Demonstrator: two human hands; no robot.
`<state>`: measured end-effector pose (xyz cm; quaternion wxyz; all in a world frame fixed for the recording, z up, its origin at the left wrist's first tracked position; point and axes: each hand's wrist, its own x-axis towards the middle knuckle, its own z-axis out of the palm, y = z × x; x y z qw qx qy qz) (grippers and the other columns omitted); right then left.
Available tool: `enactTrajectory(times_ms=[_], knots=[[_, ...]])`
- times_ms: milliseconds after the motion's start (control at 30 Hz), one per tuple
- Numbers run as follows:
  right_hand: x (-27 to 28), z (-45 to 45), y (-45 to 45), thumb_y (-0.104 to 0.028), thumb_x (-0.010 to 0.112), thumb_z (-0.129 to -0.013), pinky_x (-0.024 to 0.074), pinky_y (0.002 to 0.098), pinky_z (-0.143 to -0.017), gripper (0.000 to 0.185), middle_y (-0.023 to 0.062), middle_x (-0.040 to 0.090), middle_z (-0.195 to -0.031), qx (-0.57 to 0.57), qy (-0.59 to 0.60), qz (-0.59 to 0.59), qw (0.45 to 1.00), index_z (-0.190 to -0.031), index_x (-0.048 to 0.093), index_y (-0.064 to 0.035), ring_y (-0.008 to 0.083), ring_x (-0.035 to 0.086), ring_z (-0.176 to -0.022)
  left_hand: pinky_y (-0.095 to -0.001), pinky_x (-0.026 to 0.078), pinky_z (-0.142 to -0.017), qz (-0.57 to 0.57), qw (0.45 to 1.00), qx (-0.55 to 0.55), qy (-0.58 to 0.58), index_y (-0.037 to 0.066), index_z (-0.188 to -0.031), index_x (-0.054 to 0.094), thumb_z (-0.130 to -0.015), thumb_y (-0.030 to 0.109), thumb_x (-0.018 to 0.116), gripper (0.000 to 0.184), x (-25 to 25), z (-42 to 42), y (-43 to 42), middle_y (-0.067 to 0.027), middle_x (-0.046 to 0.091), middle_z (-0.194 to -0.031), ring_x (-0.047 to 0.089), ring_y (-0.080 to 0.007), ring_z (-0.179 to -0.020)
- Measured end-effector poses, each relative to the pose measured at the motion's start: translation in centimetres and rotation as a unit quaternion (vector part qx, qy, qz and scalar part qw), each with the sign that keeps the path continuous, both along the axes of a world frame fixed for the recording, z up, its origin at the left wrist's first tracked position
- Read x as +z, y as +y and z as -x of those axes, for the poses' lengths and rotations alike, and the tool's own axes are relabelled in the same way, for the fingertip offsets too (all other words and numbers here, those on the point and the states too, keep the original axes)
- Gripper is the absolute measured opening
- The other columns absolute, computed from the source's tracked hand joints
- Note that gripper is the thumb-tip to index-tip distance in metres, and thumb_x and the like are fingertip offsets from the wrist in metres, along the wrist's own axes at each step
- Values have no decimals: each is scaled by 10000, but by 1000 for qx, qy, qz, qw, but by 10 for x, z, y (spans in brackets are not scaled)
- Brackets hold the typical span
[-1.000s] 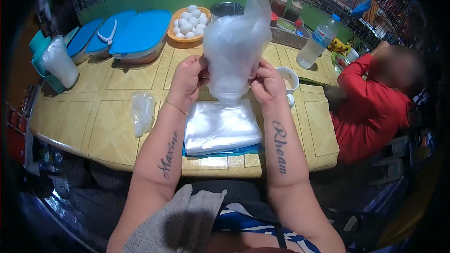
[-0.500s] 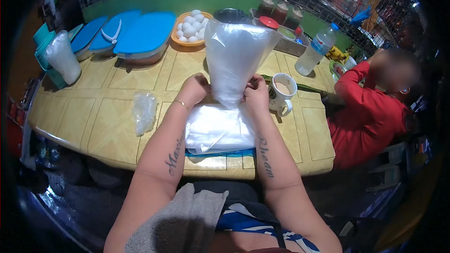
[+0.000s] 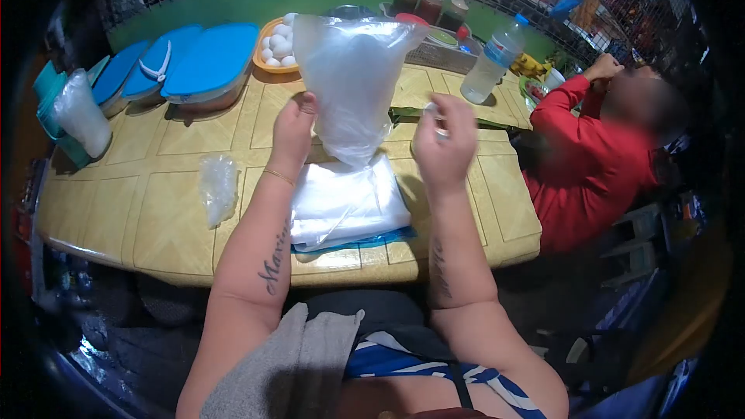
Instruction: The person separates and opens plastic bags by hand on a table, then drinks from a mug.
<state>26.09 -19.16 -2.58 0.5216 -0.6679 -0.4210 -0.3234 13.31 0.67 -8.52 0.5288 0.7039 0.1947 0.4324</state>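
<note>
A clear plastic bag point(image 3: 348, 81), wide at the top and narrow at the bottom, stands upright in front of me. My left hand point(image 3: 295, 130) is curled against its left side, thumb up at the edge; the other fingertips are partly hidden. To the right of the bag and apart from it, my right hand point(image 3: 447, 143) is raised, its fingers loosely bent with a gap between them and nothing visible held. Behind that hand the mug is mostly hidden. Below the bag lies a folded stack of clear plastic point(image 3: 349, 206), with a blue sheet point(image 3: 396, 234) under it.
Blue-lidded tubs point(image 3: 211, 58) and a bowl of eggs point(image 3: 277, 48) line the back of the table point(image 3: 155, 209). A crumpled plastic bag point(image 3: 219, 190) lies at left. A water bottle point(image 3: 495, 60) stands at back right. A person in red point(image 3: 590, 174) sits at the right end.
My right hand has come away from the bag, upward and to the right, and now covers most of the mug. My left hand has risen along the bag. The bag's top leans further left.
</note>
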Motion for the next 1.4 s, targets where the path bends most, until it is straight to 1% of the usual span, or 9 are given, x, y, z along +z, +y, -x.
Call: enactTrajectory(times_ms=[33, 133, 233, 433, 633, 833, 1067, 1167, 1400], knots=[[5, -3, -13, -50, 676, -783, 498, 394, -721, 179, 158, 646, -914, -36, -69, -34, 996, -946, 631, 10, 333, 619, -789, -307, 410, -838, 38, 999, -2, -17, 14, -1094, 641, -992, 557, 431, 591, 2, 2, 1, -63, 662, -1027, 572, -147, -954], [-17, -25, -37, -89, 729, -800, 480, 352, -651, 188, 104, 617, -794, -154, 29, -25, 987, -902, 609, 13, 242, 595, -689, -316, 405, -814, 123, 990, 18, -66, 24, -1060, 637, -1003, 548, 407, 575, 7, 2, 2, -53, 660, -980, 564, -144, -871], [-60, -50, -49, -166, 733, -846, 454, 318, -584, 215, 48, 595, -723, -31, 388, 35, 920, -861, 598, 0, 163, 564, -623, -294, 435, -771, 200, 975, 38, -90, 1, -966, 632, -1030, 459, 417, 510, 12, 2, -1, -72, 660, -902, 557, -144, -810], [-70, -60, -47, -341, 665, -914, 392, 257, -486, 324, 5, 550, -644, 122, 595, 20, 794, -748, 579, -77, 107, 487, -543, -252, 408, -677, 216, 973, -2, -76, 53, -936, 618, -1022, 415, 458, 405, -1, 0, 5, -14, 632, -838, 536, -95, -754], [-69, -53, -61, -301, 609, -954, 350, 254, -459, 347, 4, 476, -598, 155, 575, 0, 803, -686, 491, -115, 129, 472, -520, -249, 412, -649, 195, 980, 18, -41, 34, -897, 610, -1008, 290, 500, 300, 3, 0, 10, -32, 638, -803, 524, -94, -718], [-38, -15, -95, -310, 624, -947, 306, 234, -474, 334, -16, 495, -605, 183, 546, 20, 818, -713, 548, -85, 70, 412, -519, -269, 429, -680, 187, 982, 35, -23, 11, -882, 614, -984, 212, 554, 234, 8, 0, 0, -47, 652, -808, 517, -112, -710], [21, 44, -127, -239, 643, -928, 341, 223, -532, 259, -12, 542, -660, 290, 532, 71, 792, -776, 596, -35, 65, 448, -572, -284, 454, -723, 191, 981, 34, -22, 6, -896, 618, -981, 207, 573, 222, -1, -4, 4, -54, 650, -824, 555, -129, -753], [41, 68, -136, -203, 658, -903, 367, 224, -561, 212, -5, 568, -699, 317, 481, 96, 812, -815, 621, -14, 76, 483, -608, -287, 458, -729, 195, 980, 45, -13, 1, -911, 623, -977, 210, 583, 223, -3, -5, 7, -63, 656, -834, 565, -135, -761], [71, 100, -135, -215, 772, -769, 441, 321, -558, 284, 131, 613, -685, 463, 312, 99, 824, -723, 609, 13, 241, 594, -589, -280, 454, -691, 185, 981, 48, -14, -6, -923, 623, -942, 180, 602, 188, -2, -5, 6, -66, 658, -833, 567, -135, -745]])
